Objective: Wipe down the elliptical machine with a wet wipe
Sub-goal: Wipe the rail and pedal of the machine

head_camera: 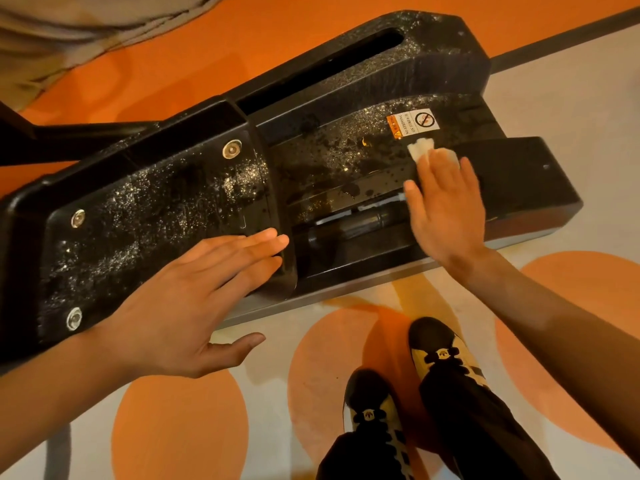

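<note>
The black base of the elliptical machine (156, 216) lay diagonally across the floor (270, 410), its plastic covers speckled with pale dust and dark wet blotches. The person's right hand (446, 209) was flat, fingers straight and slightly spread, pressing a white wet wipe (419, 147) against the rear cover. The wipe showed just beyond the fingertips, touching the lower edge of an orange-and-white warning sticker (414, 123). The left hand (187, 299) was also flat, its fingers straight and held together with the thumb spread out to the side. The fingertips reached the seam between the two covers, and whether the palm touched the plastic could not be told. Three round metal bolts (231, 148) sat along the nearer cover. A long slot (329, 64) ran down the far rail. Below the hands, two black and cream shoes (372, 403) stood on the pale floor with its orange circles.
</note>
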The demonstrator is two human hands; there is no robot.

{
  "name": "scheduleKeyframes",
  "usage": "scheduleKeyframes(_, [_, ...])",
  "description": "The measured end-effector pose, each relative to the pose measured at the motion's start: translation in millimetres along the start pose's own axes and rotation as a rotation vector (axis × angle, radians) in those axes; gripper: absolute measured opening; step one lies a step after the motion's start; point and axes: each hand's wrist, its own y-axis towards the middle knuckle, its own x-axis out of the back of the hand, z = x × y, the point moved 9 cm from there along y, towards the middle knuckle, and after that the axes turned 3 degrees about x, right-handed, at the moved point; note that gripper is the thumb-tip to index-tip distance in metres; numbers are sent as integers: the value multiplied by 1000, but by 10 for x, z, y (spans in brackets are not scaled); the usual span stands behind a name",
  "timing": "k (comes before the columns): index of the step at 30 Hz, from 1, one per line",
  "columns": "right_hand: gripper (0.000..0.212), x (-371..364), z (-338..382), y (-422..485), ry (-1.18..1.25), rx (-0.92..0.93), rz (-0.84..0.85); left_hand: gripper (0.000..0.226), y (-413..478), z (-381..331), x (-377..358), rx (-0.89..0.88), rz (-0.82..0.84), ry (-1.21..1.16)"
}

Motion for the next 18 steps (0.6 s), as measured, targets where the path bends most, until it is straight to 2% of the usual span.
scheduleKeyframes(3, [83,-304,329,7,-110,70,197,71,-4,7,-11,6,9,5])
scheduleKeyframes(8, [86,-653,1059,-91,-65,229,299,70,5,-1,-14,6,29,20])
scheduleKeyframes(12, [104,-1016,1636,-207,-26,458,366,70,9,-5,-4,12,35,11])
scheduleKeyframes(16, [84,-1214,1900,-311,-189,594,447,69,14,-11,2,8,30,-3])
scheduleKeyframes(18, [86,-1108,1779,-301,-211,586,457,69,17,-5,-11,6,37,-10])
